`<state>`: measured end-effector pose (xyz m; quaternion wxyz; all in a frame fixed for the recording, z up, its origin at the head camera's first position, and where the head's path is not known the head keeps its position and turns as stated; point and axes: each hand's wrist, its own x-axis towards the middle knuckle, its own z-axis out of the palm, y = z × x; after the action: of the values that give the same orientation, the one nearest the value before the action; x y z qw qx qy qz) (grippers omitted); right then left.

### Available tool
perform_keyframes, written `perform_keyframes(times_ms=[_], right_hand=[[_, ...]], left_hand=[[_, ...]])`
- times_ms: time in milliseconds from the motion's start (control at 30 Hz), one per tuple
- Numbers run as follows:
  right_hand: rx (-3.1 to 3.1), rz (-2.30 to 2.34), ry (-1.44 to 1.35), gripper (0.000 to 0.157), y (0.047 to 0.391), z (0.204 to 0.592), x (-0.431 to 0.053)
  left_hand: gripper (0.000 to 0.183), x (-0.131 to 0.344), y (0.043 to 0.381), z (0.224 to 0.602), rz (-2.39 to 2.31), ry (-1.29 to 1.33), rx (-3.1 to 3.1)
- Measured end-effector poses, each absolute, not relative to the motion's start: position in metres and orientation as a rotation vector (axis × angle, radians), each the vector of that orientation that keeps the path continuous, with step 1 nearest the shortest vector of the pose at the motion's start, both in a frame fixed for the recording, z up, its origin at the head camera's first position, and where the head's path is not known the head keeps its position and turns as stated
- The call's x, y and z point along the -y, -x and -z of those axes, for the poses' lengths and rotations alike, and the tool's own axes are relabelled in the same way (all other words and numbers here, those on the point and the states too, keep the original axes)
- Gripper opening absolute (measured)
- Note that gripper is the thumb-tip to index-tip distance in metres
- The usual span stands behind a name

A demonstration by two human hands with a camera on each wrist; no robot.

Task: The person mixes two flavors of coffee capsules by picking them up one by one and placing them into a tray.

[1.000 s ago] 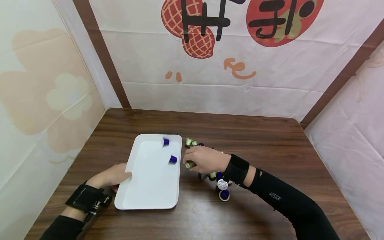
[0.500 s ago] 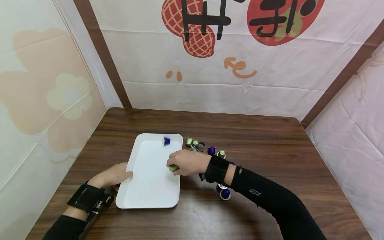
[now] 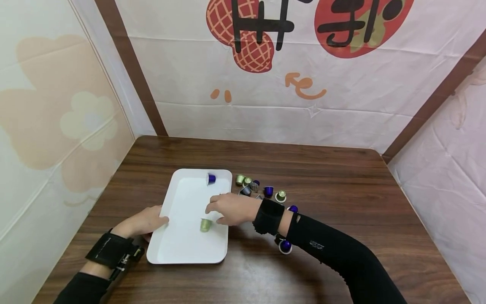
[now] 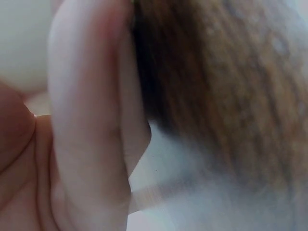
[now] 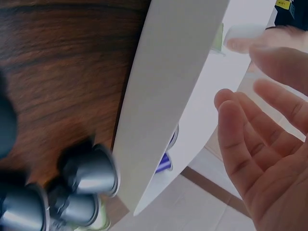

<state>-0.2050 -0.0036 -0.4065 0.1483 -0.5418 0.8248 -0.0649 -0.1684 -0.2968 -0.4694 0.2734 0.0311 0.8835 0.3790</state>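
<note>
A white tray lies on the table, and my left hand grips its left edge with the thumb over the rim. My right hand is over the tray's right side, fingers loosely bent and apart, holding nothing in the right wrist view. Just left of its fingertips, a green coffee capsule sits in the tray. Near the far rim is a blue coffee capsule. The right wrist view shows another blue capsule beside it, which my right hand hides from the head view.
Right of the tray, loose capsules lie on the wooden table: green, blue and dark grey. My right forearm covers part of this group. Printed cloth hangs behind and at both sides.
My right hand has moved left from the loose capsules to over the tray and let go of the green capsule, which now rests in the tray. My left hand keeps its hold.
</note>
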Motion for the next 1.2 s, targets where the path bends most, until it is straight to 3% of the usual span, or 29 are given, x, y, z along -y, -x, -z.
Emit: perform_keyframes(times_ms=[433,833,1200], right_hand=[[-2.504,0.34,1.604,0.016,0.214,0.394,-0.082],[-2.52,0.246,1.589,0.014,0.182,0.4,-0.14],[-2.579,0.039,1.568,0.018,0.156,0.417,-0.16]], left_hand=[[0.044,0.296,0.167,0.469,-1.015,-0.072,-2.367],[0.044,0.296,0.167,0.469,-1.019,-0.077,-2.364],[0.044,0.296,0.167,0.468,-1.018,-0.068,-2.359]])
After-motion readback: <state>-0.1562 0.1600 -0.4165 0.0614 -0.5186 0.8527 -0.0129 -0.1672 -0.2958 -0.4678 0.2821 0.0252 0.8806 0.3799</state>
